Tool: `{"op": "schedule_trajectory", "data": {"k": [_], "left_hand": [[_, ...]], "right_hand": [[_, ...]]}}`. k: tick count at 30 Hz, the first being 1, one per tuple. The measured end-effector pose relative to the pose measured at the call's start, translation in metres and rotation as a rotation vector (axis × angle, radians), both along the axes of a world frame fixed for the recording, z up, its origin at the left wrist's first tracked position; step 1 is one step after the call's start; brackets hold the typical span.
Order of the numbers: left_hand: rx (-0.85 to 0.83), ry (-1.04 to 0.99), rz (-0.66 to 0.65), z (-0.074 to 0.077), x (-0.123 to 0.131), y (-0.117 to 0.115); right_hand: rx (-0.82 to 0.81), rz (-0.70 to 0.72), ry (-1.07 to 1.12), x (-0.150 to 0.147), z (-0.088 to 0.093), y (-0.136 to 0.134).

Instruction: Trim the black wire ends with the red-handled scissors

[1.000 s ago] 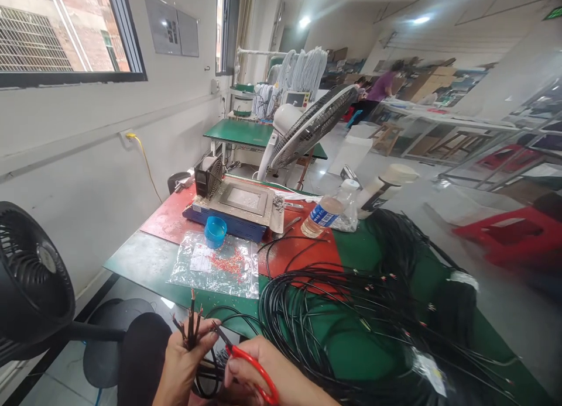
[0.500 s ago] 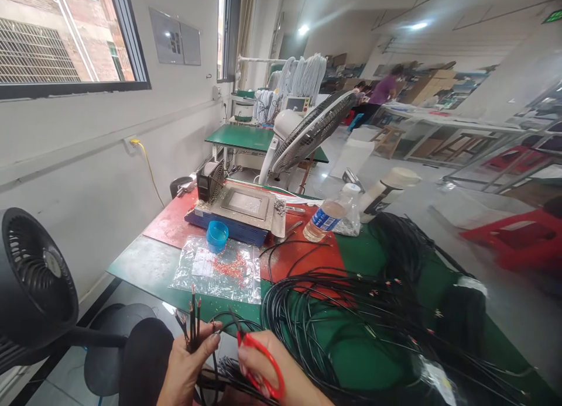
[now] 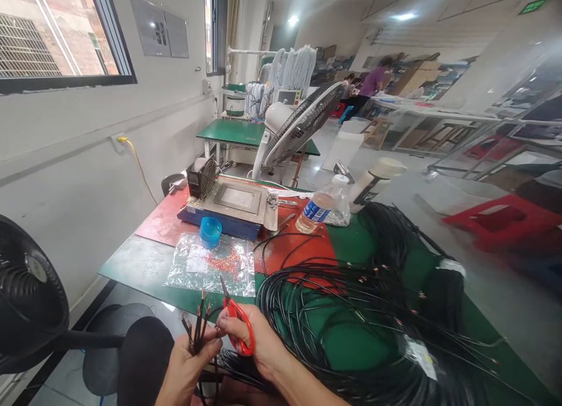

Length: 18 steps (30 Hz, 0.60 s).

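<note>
My left hand (image 3: 191, 359) is closed around several black cables (image 3: 199, 327), their stripped ends with bare wire pointing upward. Close beside it, my right hand (image 3: 259, 339) grips red-handled scissors (image 3: 246, 330), blades pointing up and away. The right thumb and forefinger meet at a cable end by the left fingertips; whether they pinch it is too small to tell. To the right, a big coil of black cable (image 3: 281, 312) lies on the green table (image 3: 364, 347). Orange-red scraps (image 3: 226, 260) lie on a clear plastic bag (image 3: 180, 268) in front of my hands.
A blue cup (image 3: 210, 233) stands by a blue-sided heating plate (image 3: 241, 204) with a small fan (image 3: 202, 178). Farther right are a labelled bottle (image 3: 314, 213) and a white canister (image 3: 377, 183). A black fan (image 3: 30, 283) stands at left; people work in the background.
My right hand has moved left and up against the left hand's fingertips, and the scissors now point more upright. The whole view has shifted slightly.
</note>
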<state>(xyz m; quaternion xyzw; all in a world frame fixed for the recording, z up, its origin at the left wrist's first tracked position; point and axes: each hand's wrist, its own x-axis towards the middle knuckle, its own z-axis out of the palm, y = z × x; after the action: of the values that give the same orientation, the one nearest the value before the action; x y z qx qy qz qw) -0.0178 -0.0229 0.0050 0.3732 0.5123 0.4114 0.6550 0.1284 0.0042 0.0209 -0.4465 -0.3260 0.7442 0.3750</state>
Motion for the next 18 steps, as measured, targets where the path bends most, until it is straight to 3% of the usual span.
{"op": "schedule_trajectory", "data": {"k": [5,11,18], "left_hand": [[0.056,0.145,0.137,-0.011,-0.001,0.000],[0.017,0.239,0.123,-0.019,-0.006,0.002],[0.007,0.256,0.139,-0.018,-0.004,0.002]], "right_hand": [[0.043,-0.015,-0.080,0.002,-0.005,-0.002],[0.117,-0.020,-0.169,0.003,-0.014,-0.009],[0.066,-0.057,-0.138,0.001,-0.013,-0.012]]}}
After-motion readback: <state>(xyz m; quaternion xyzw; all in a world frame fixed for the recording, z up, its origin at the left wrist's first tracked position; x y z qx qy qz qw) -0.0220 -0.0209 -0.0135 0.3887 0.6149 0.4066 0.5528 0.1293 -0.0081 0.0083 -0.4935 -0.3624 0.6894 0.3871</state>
